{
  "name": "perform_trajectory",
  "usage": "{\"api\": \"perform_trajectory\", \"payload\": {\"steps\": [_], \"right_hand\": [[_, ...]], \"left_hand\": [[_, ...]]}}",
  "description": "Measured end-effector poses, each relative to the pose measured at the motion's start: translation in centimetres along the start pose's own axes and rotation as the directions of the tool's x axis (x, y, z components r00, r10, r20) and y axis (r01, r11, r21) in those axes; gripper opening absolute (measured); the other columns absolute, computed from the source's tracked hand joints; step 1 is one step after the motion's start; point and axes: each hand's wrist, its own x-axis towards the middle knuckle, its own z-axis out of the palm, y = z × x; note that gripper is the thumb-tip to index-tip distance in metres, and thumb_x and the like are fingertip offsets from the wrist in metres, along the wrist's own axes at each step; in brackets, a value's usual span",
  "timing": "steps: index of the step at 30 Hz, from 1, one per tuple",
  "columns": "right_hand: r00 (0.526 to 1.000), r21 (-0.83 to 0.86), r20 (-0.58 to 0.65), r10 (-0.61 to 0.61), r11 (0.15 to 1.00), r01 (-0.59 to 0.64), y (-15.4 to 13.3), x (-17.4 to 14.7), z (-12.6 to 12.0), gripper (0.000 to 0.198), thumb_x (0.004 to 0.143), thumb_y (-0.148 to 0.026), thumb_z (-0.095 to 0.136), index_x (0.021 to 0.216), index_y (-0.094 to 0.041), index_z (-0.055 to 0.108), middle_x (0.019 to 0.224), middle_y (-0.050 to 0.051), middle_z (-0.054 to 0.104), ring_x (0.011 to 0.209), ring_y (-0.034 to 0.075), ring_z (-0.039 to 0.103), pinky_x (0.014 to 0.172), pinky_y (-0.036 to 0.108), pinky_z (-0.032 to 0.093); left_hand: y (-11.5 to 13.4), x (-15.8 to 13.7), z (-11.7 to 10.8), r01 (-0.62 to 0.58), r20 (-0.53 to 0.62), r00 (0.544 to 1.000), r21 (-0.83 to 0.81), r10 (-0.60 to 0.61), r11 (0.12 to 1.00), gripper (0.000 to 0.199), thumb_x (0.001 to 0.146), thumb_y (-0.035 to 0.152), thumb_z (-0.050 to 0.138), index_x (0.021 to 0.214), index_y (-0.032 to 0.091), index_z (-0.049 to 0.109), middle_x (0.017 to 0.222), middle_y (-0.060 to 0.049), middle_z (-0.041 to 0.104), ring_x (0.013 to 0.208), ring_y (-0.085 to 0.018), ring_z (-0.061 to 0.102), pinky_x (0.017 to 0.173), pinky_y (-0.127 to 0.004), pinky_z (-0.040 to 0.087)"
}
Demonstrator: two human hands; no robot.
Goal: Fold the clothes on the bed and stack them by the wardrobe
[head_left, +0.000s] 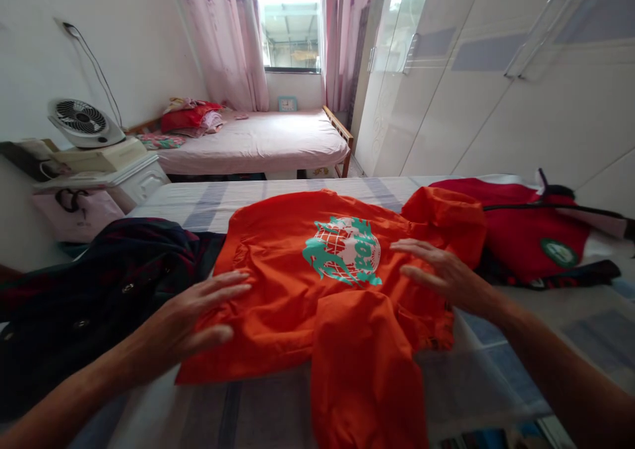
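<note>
An orange jacket (278, 237) with a green and white globe print lies spread on the bed in front of me. One of its sleeves (367, 376) hangs toward me over the near side, and the other is bunched at the far right. My left hand (198, 317) is over the jacket's left part, fingers stretched and thumb apart. Over the right part is my right hand (441, 270), also with its fingers extended. Neither hand grips the cloth; whether the fingertips touch it I cannot tell.
Dark plaid clothing (124, 270) with snaps lies at left. A red and white garment (526, 224) with a dark strap is at right. Beyond are a second bed (268, 138), a fan (84, 122) on a white cabinet (143, 181), and tall wardrobes (461, 105) along the right.
</note>
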Motion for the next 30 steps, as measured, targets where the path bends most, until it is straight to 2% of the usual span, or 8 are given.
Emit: {"api": "perform_trajectory", "payload": {"steps": [3, 6, 10, 14, 18, 22, 26, 30], "right_hand": [[0.979, 0.052, 0.205, 0.025, 0.998, -0.036, -1.0, -6.2, -0.3, 0.064, 0.078, -0.050, 0.061, 0.138, -0.033, 0.042, 0.144, 0.004, 0.042, 0.134, 0.030, 0.035, 0.105, 0.047, 0.037], [0.971, 0.047, 0.239, 0.009, 0.999, -0.021, -0.8, -9.4, 1.1, 0.073, 0.072, -0.048, 0.068, 0.138, -0.033, 0.042, 0.146, 0.006, 0.039, 0.135, 0.031, 0.032, 0.104, 0.049, 0.038], [0.997, 0.044, 0.080, -0.011, 0.999, 0.007, -1.2, -9.1, 2.3, 0.032, 0.084, -0.037, 0.054, 0.112, -0.027, 0.065, 0.128, 0.008, 0.058, 0.128, 0.029, 0.043, 0.104, 0.050, 0.036], [0.994, 0.205, -0.004, 0.111, 0.973, -0.108, -2.0, -6.1, 0.4, 0.033, 0.089, -0.042, 0.043, 0.093, -0.019, 0.066, 0.095, 0.008, 0.070, 0.092, 0.024, 0.064, 0.080, 0.036, 0.051], [0.962, 0.307, -0.103, 0.253, 0.928, -0.211, -0.9, -1.1, -0.9, 0.035, 0.088, -0.042, 0.039, 0.080, -0.017, 0.061, 0.078, 0.006, 0.068, 0.072, 0.019, 0.062, 0.062, 0.027, 0.048], [0.917, 0.158, -0.139, 0.375, 0.922, -0.353, 0.9, 1.3, 0.6, 0.031, 0.084, -0.038, 0.044, 0.092, -0.016, 0.065, 0.093, 0.009, 0.070, 0.086, 0.022, 0.064, 0.077, 0.031, 0.048], [0.925, 0.157, -0.138, 0.353, 0.930, -0.332, 1.3, -1.1, 2.7, 0.059, 0.080, -0.049, 0.053, 0.130, -0.017, 0.050, 0.124, 0.012, 0.060, 0.107, 0.027, 0.059, 0.090, 0.037, 0.046], [0.908, 0.223, -0.249, 0.338, 0.932, -0.286, 0.5, -2.5, 2.1, 0.052, 0.084, -0.044, 0.049, 0.128, -0.016, 0.051, 0.119, 0.012, 0.064, 0.104, 0.027, 0.061, 0.089, 0.040, 0.048]], "left_hand": [[2.1, -4.6, 1.1, -0.088, 0.040, 0.996, 0.124, 0.084, 0.988, 0.074, 0.076, 0.052, 0.062, 0.142, 0.034, 0.033, 0.148, -0.003, 0.036, 0.129, -0.027, 0.043, 0.102, -0.037, 0.042], [2.4, -6.4, 3.1, -0.053, -0.050, 0.997, 0.204, 0.064, 0.978, 0.060, 0.084, 0.033, 0.055, 0.141, 0.034, 0.035, 0.146, -0.002, 0.040, 0.128, -0.023, 0.044, 0.103, -0.034, 0.041], [1.5, -5.7, 4.0, 0.009, -0.133, 0.991, 0.096, 0.003, 0.995, 0.040, 0.085, 0.026, 0.051, 0.125, 0.030, 0.056, 0.134, -0.003, 0.055, 0.121, -0.021, 0.052, 0.104, -0.030, 0.039], [0.8, -3.0, 1.2, 0.199, -0.100, 0.969, -0.216, -0.224, 0.956, 0.028, 0.085, 0.041, 0.051, 0.099, 0.025, 0.069, 0.098, -0.001, 0.071, 0.091, -0.019, 0.066, 0.081, -0.023, 0.050], [0.1, 1.4, -0.9, 0.413, -0.148, 0.779, -0.609, -0.609, 0.677, 0.036, 0.077, 0.049, 0.059, 0.094, 0.018, 0.065, 0.076, 0.000, 0.067, 0.067, -0.016, 0.062, 0.054, -0.019, 0.046], [-0.7, 3.3, 0.3, 0.472, -0.079, 0.572, -0.782, -0.816, 0.407, 0.053, 0.071, 0.049, 0.065, 0.112, 0.016, 0.058, 0.089, -0.007, 0.070, 0.082, -0.021, 0.066, 0.065, -0.025, 0.052], [-0.2, 2.5, 1.8, 0.520, -0.155, 0.638, -0.635, -0.754, 0.571, 0.074, 0.070, 0.057, 0.062, 0.131, 0.018, 0.047, 0.114, -0.010, 0.065, 0.102, -0.027, 0.062, 0.085, -0.035, 0.050], [1.8, 2.4, 0.8, 0.449, -0.228, 0.644, -0.660, -0.730, 0.602, 0.070, 0.075, 0.057, 0.054, 0.132, 0.017, 0.046, 0.118, -0.010, 0.063, 0.105, -0.027, 0.060, 0.086, -0.035, 0.050]]}}
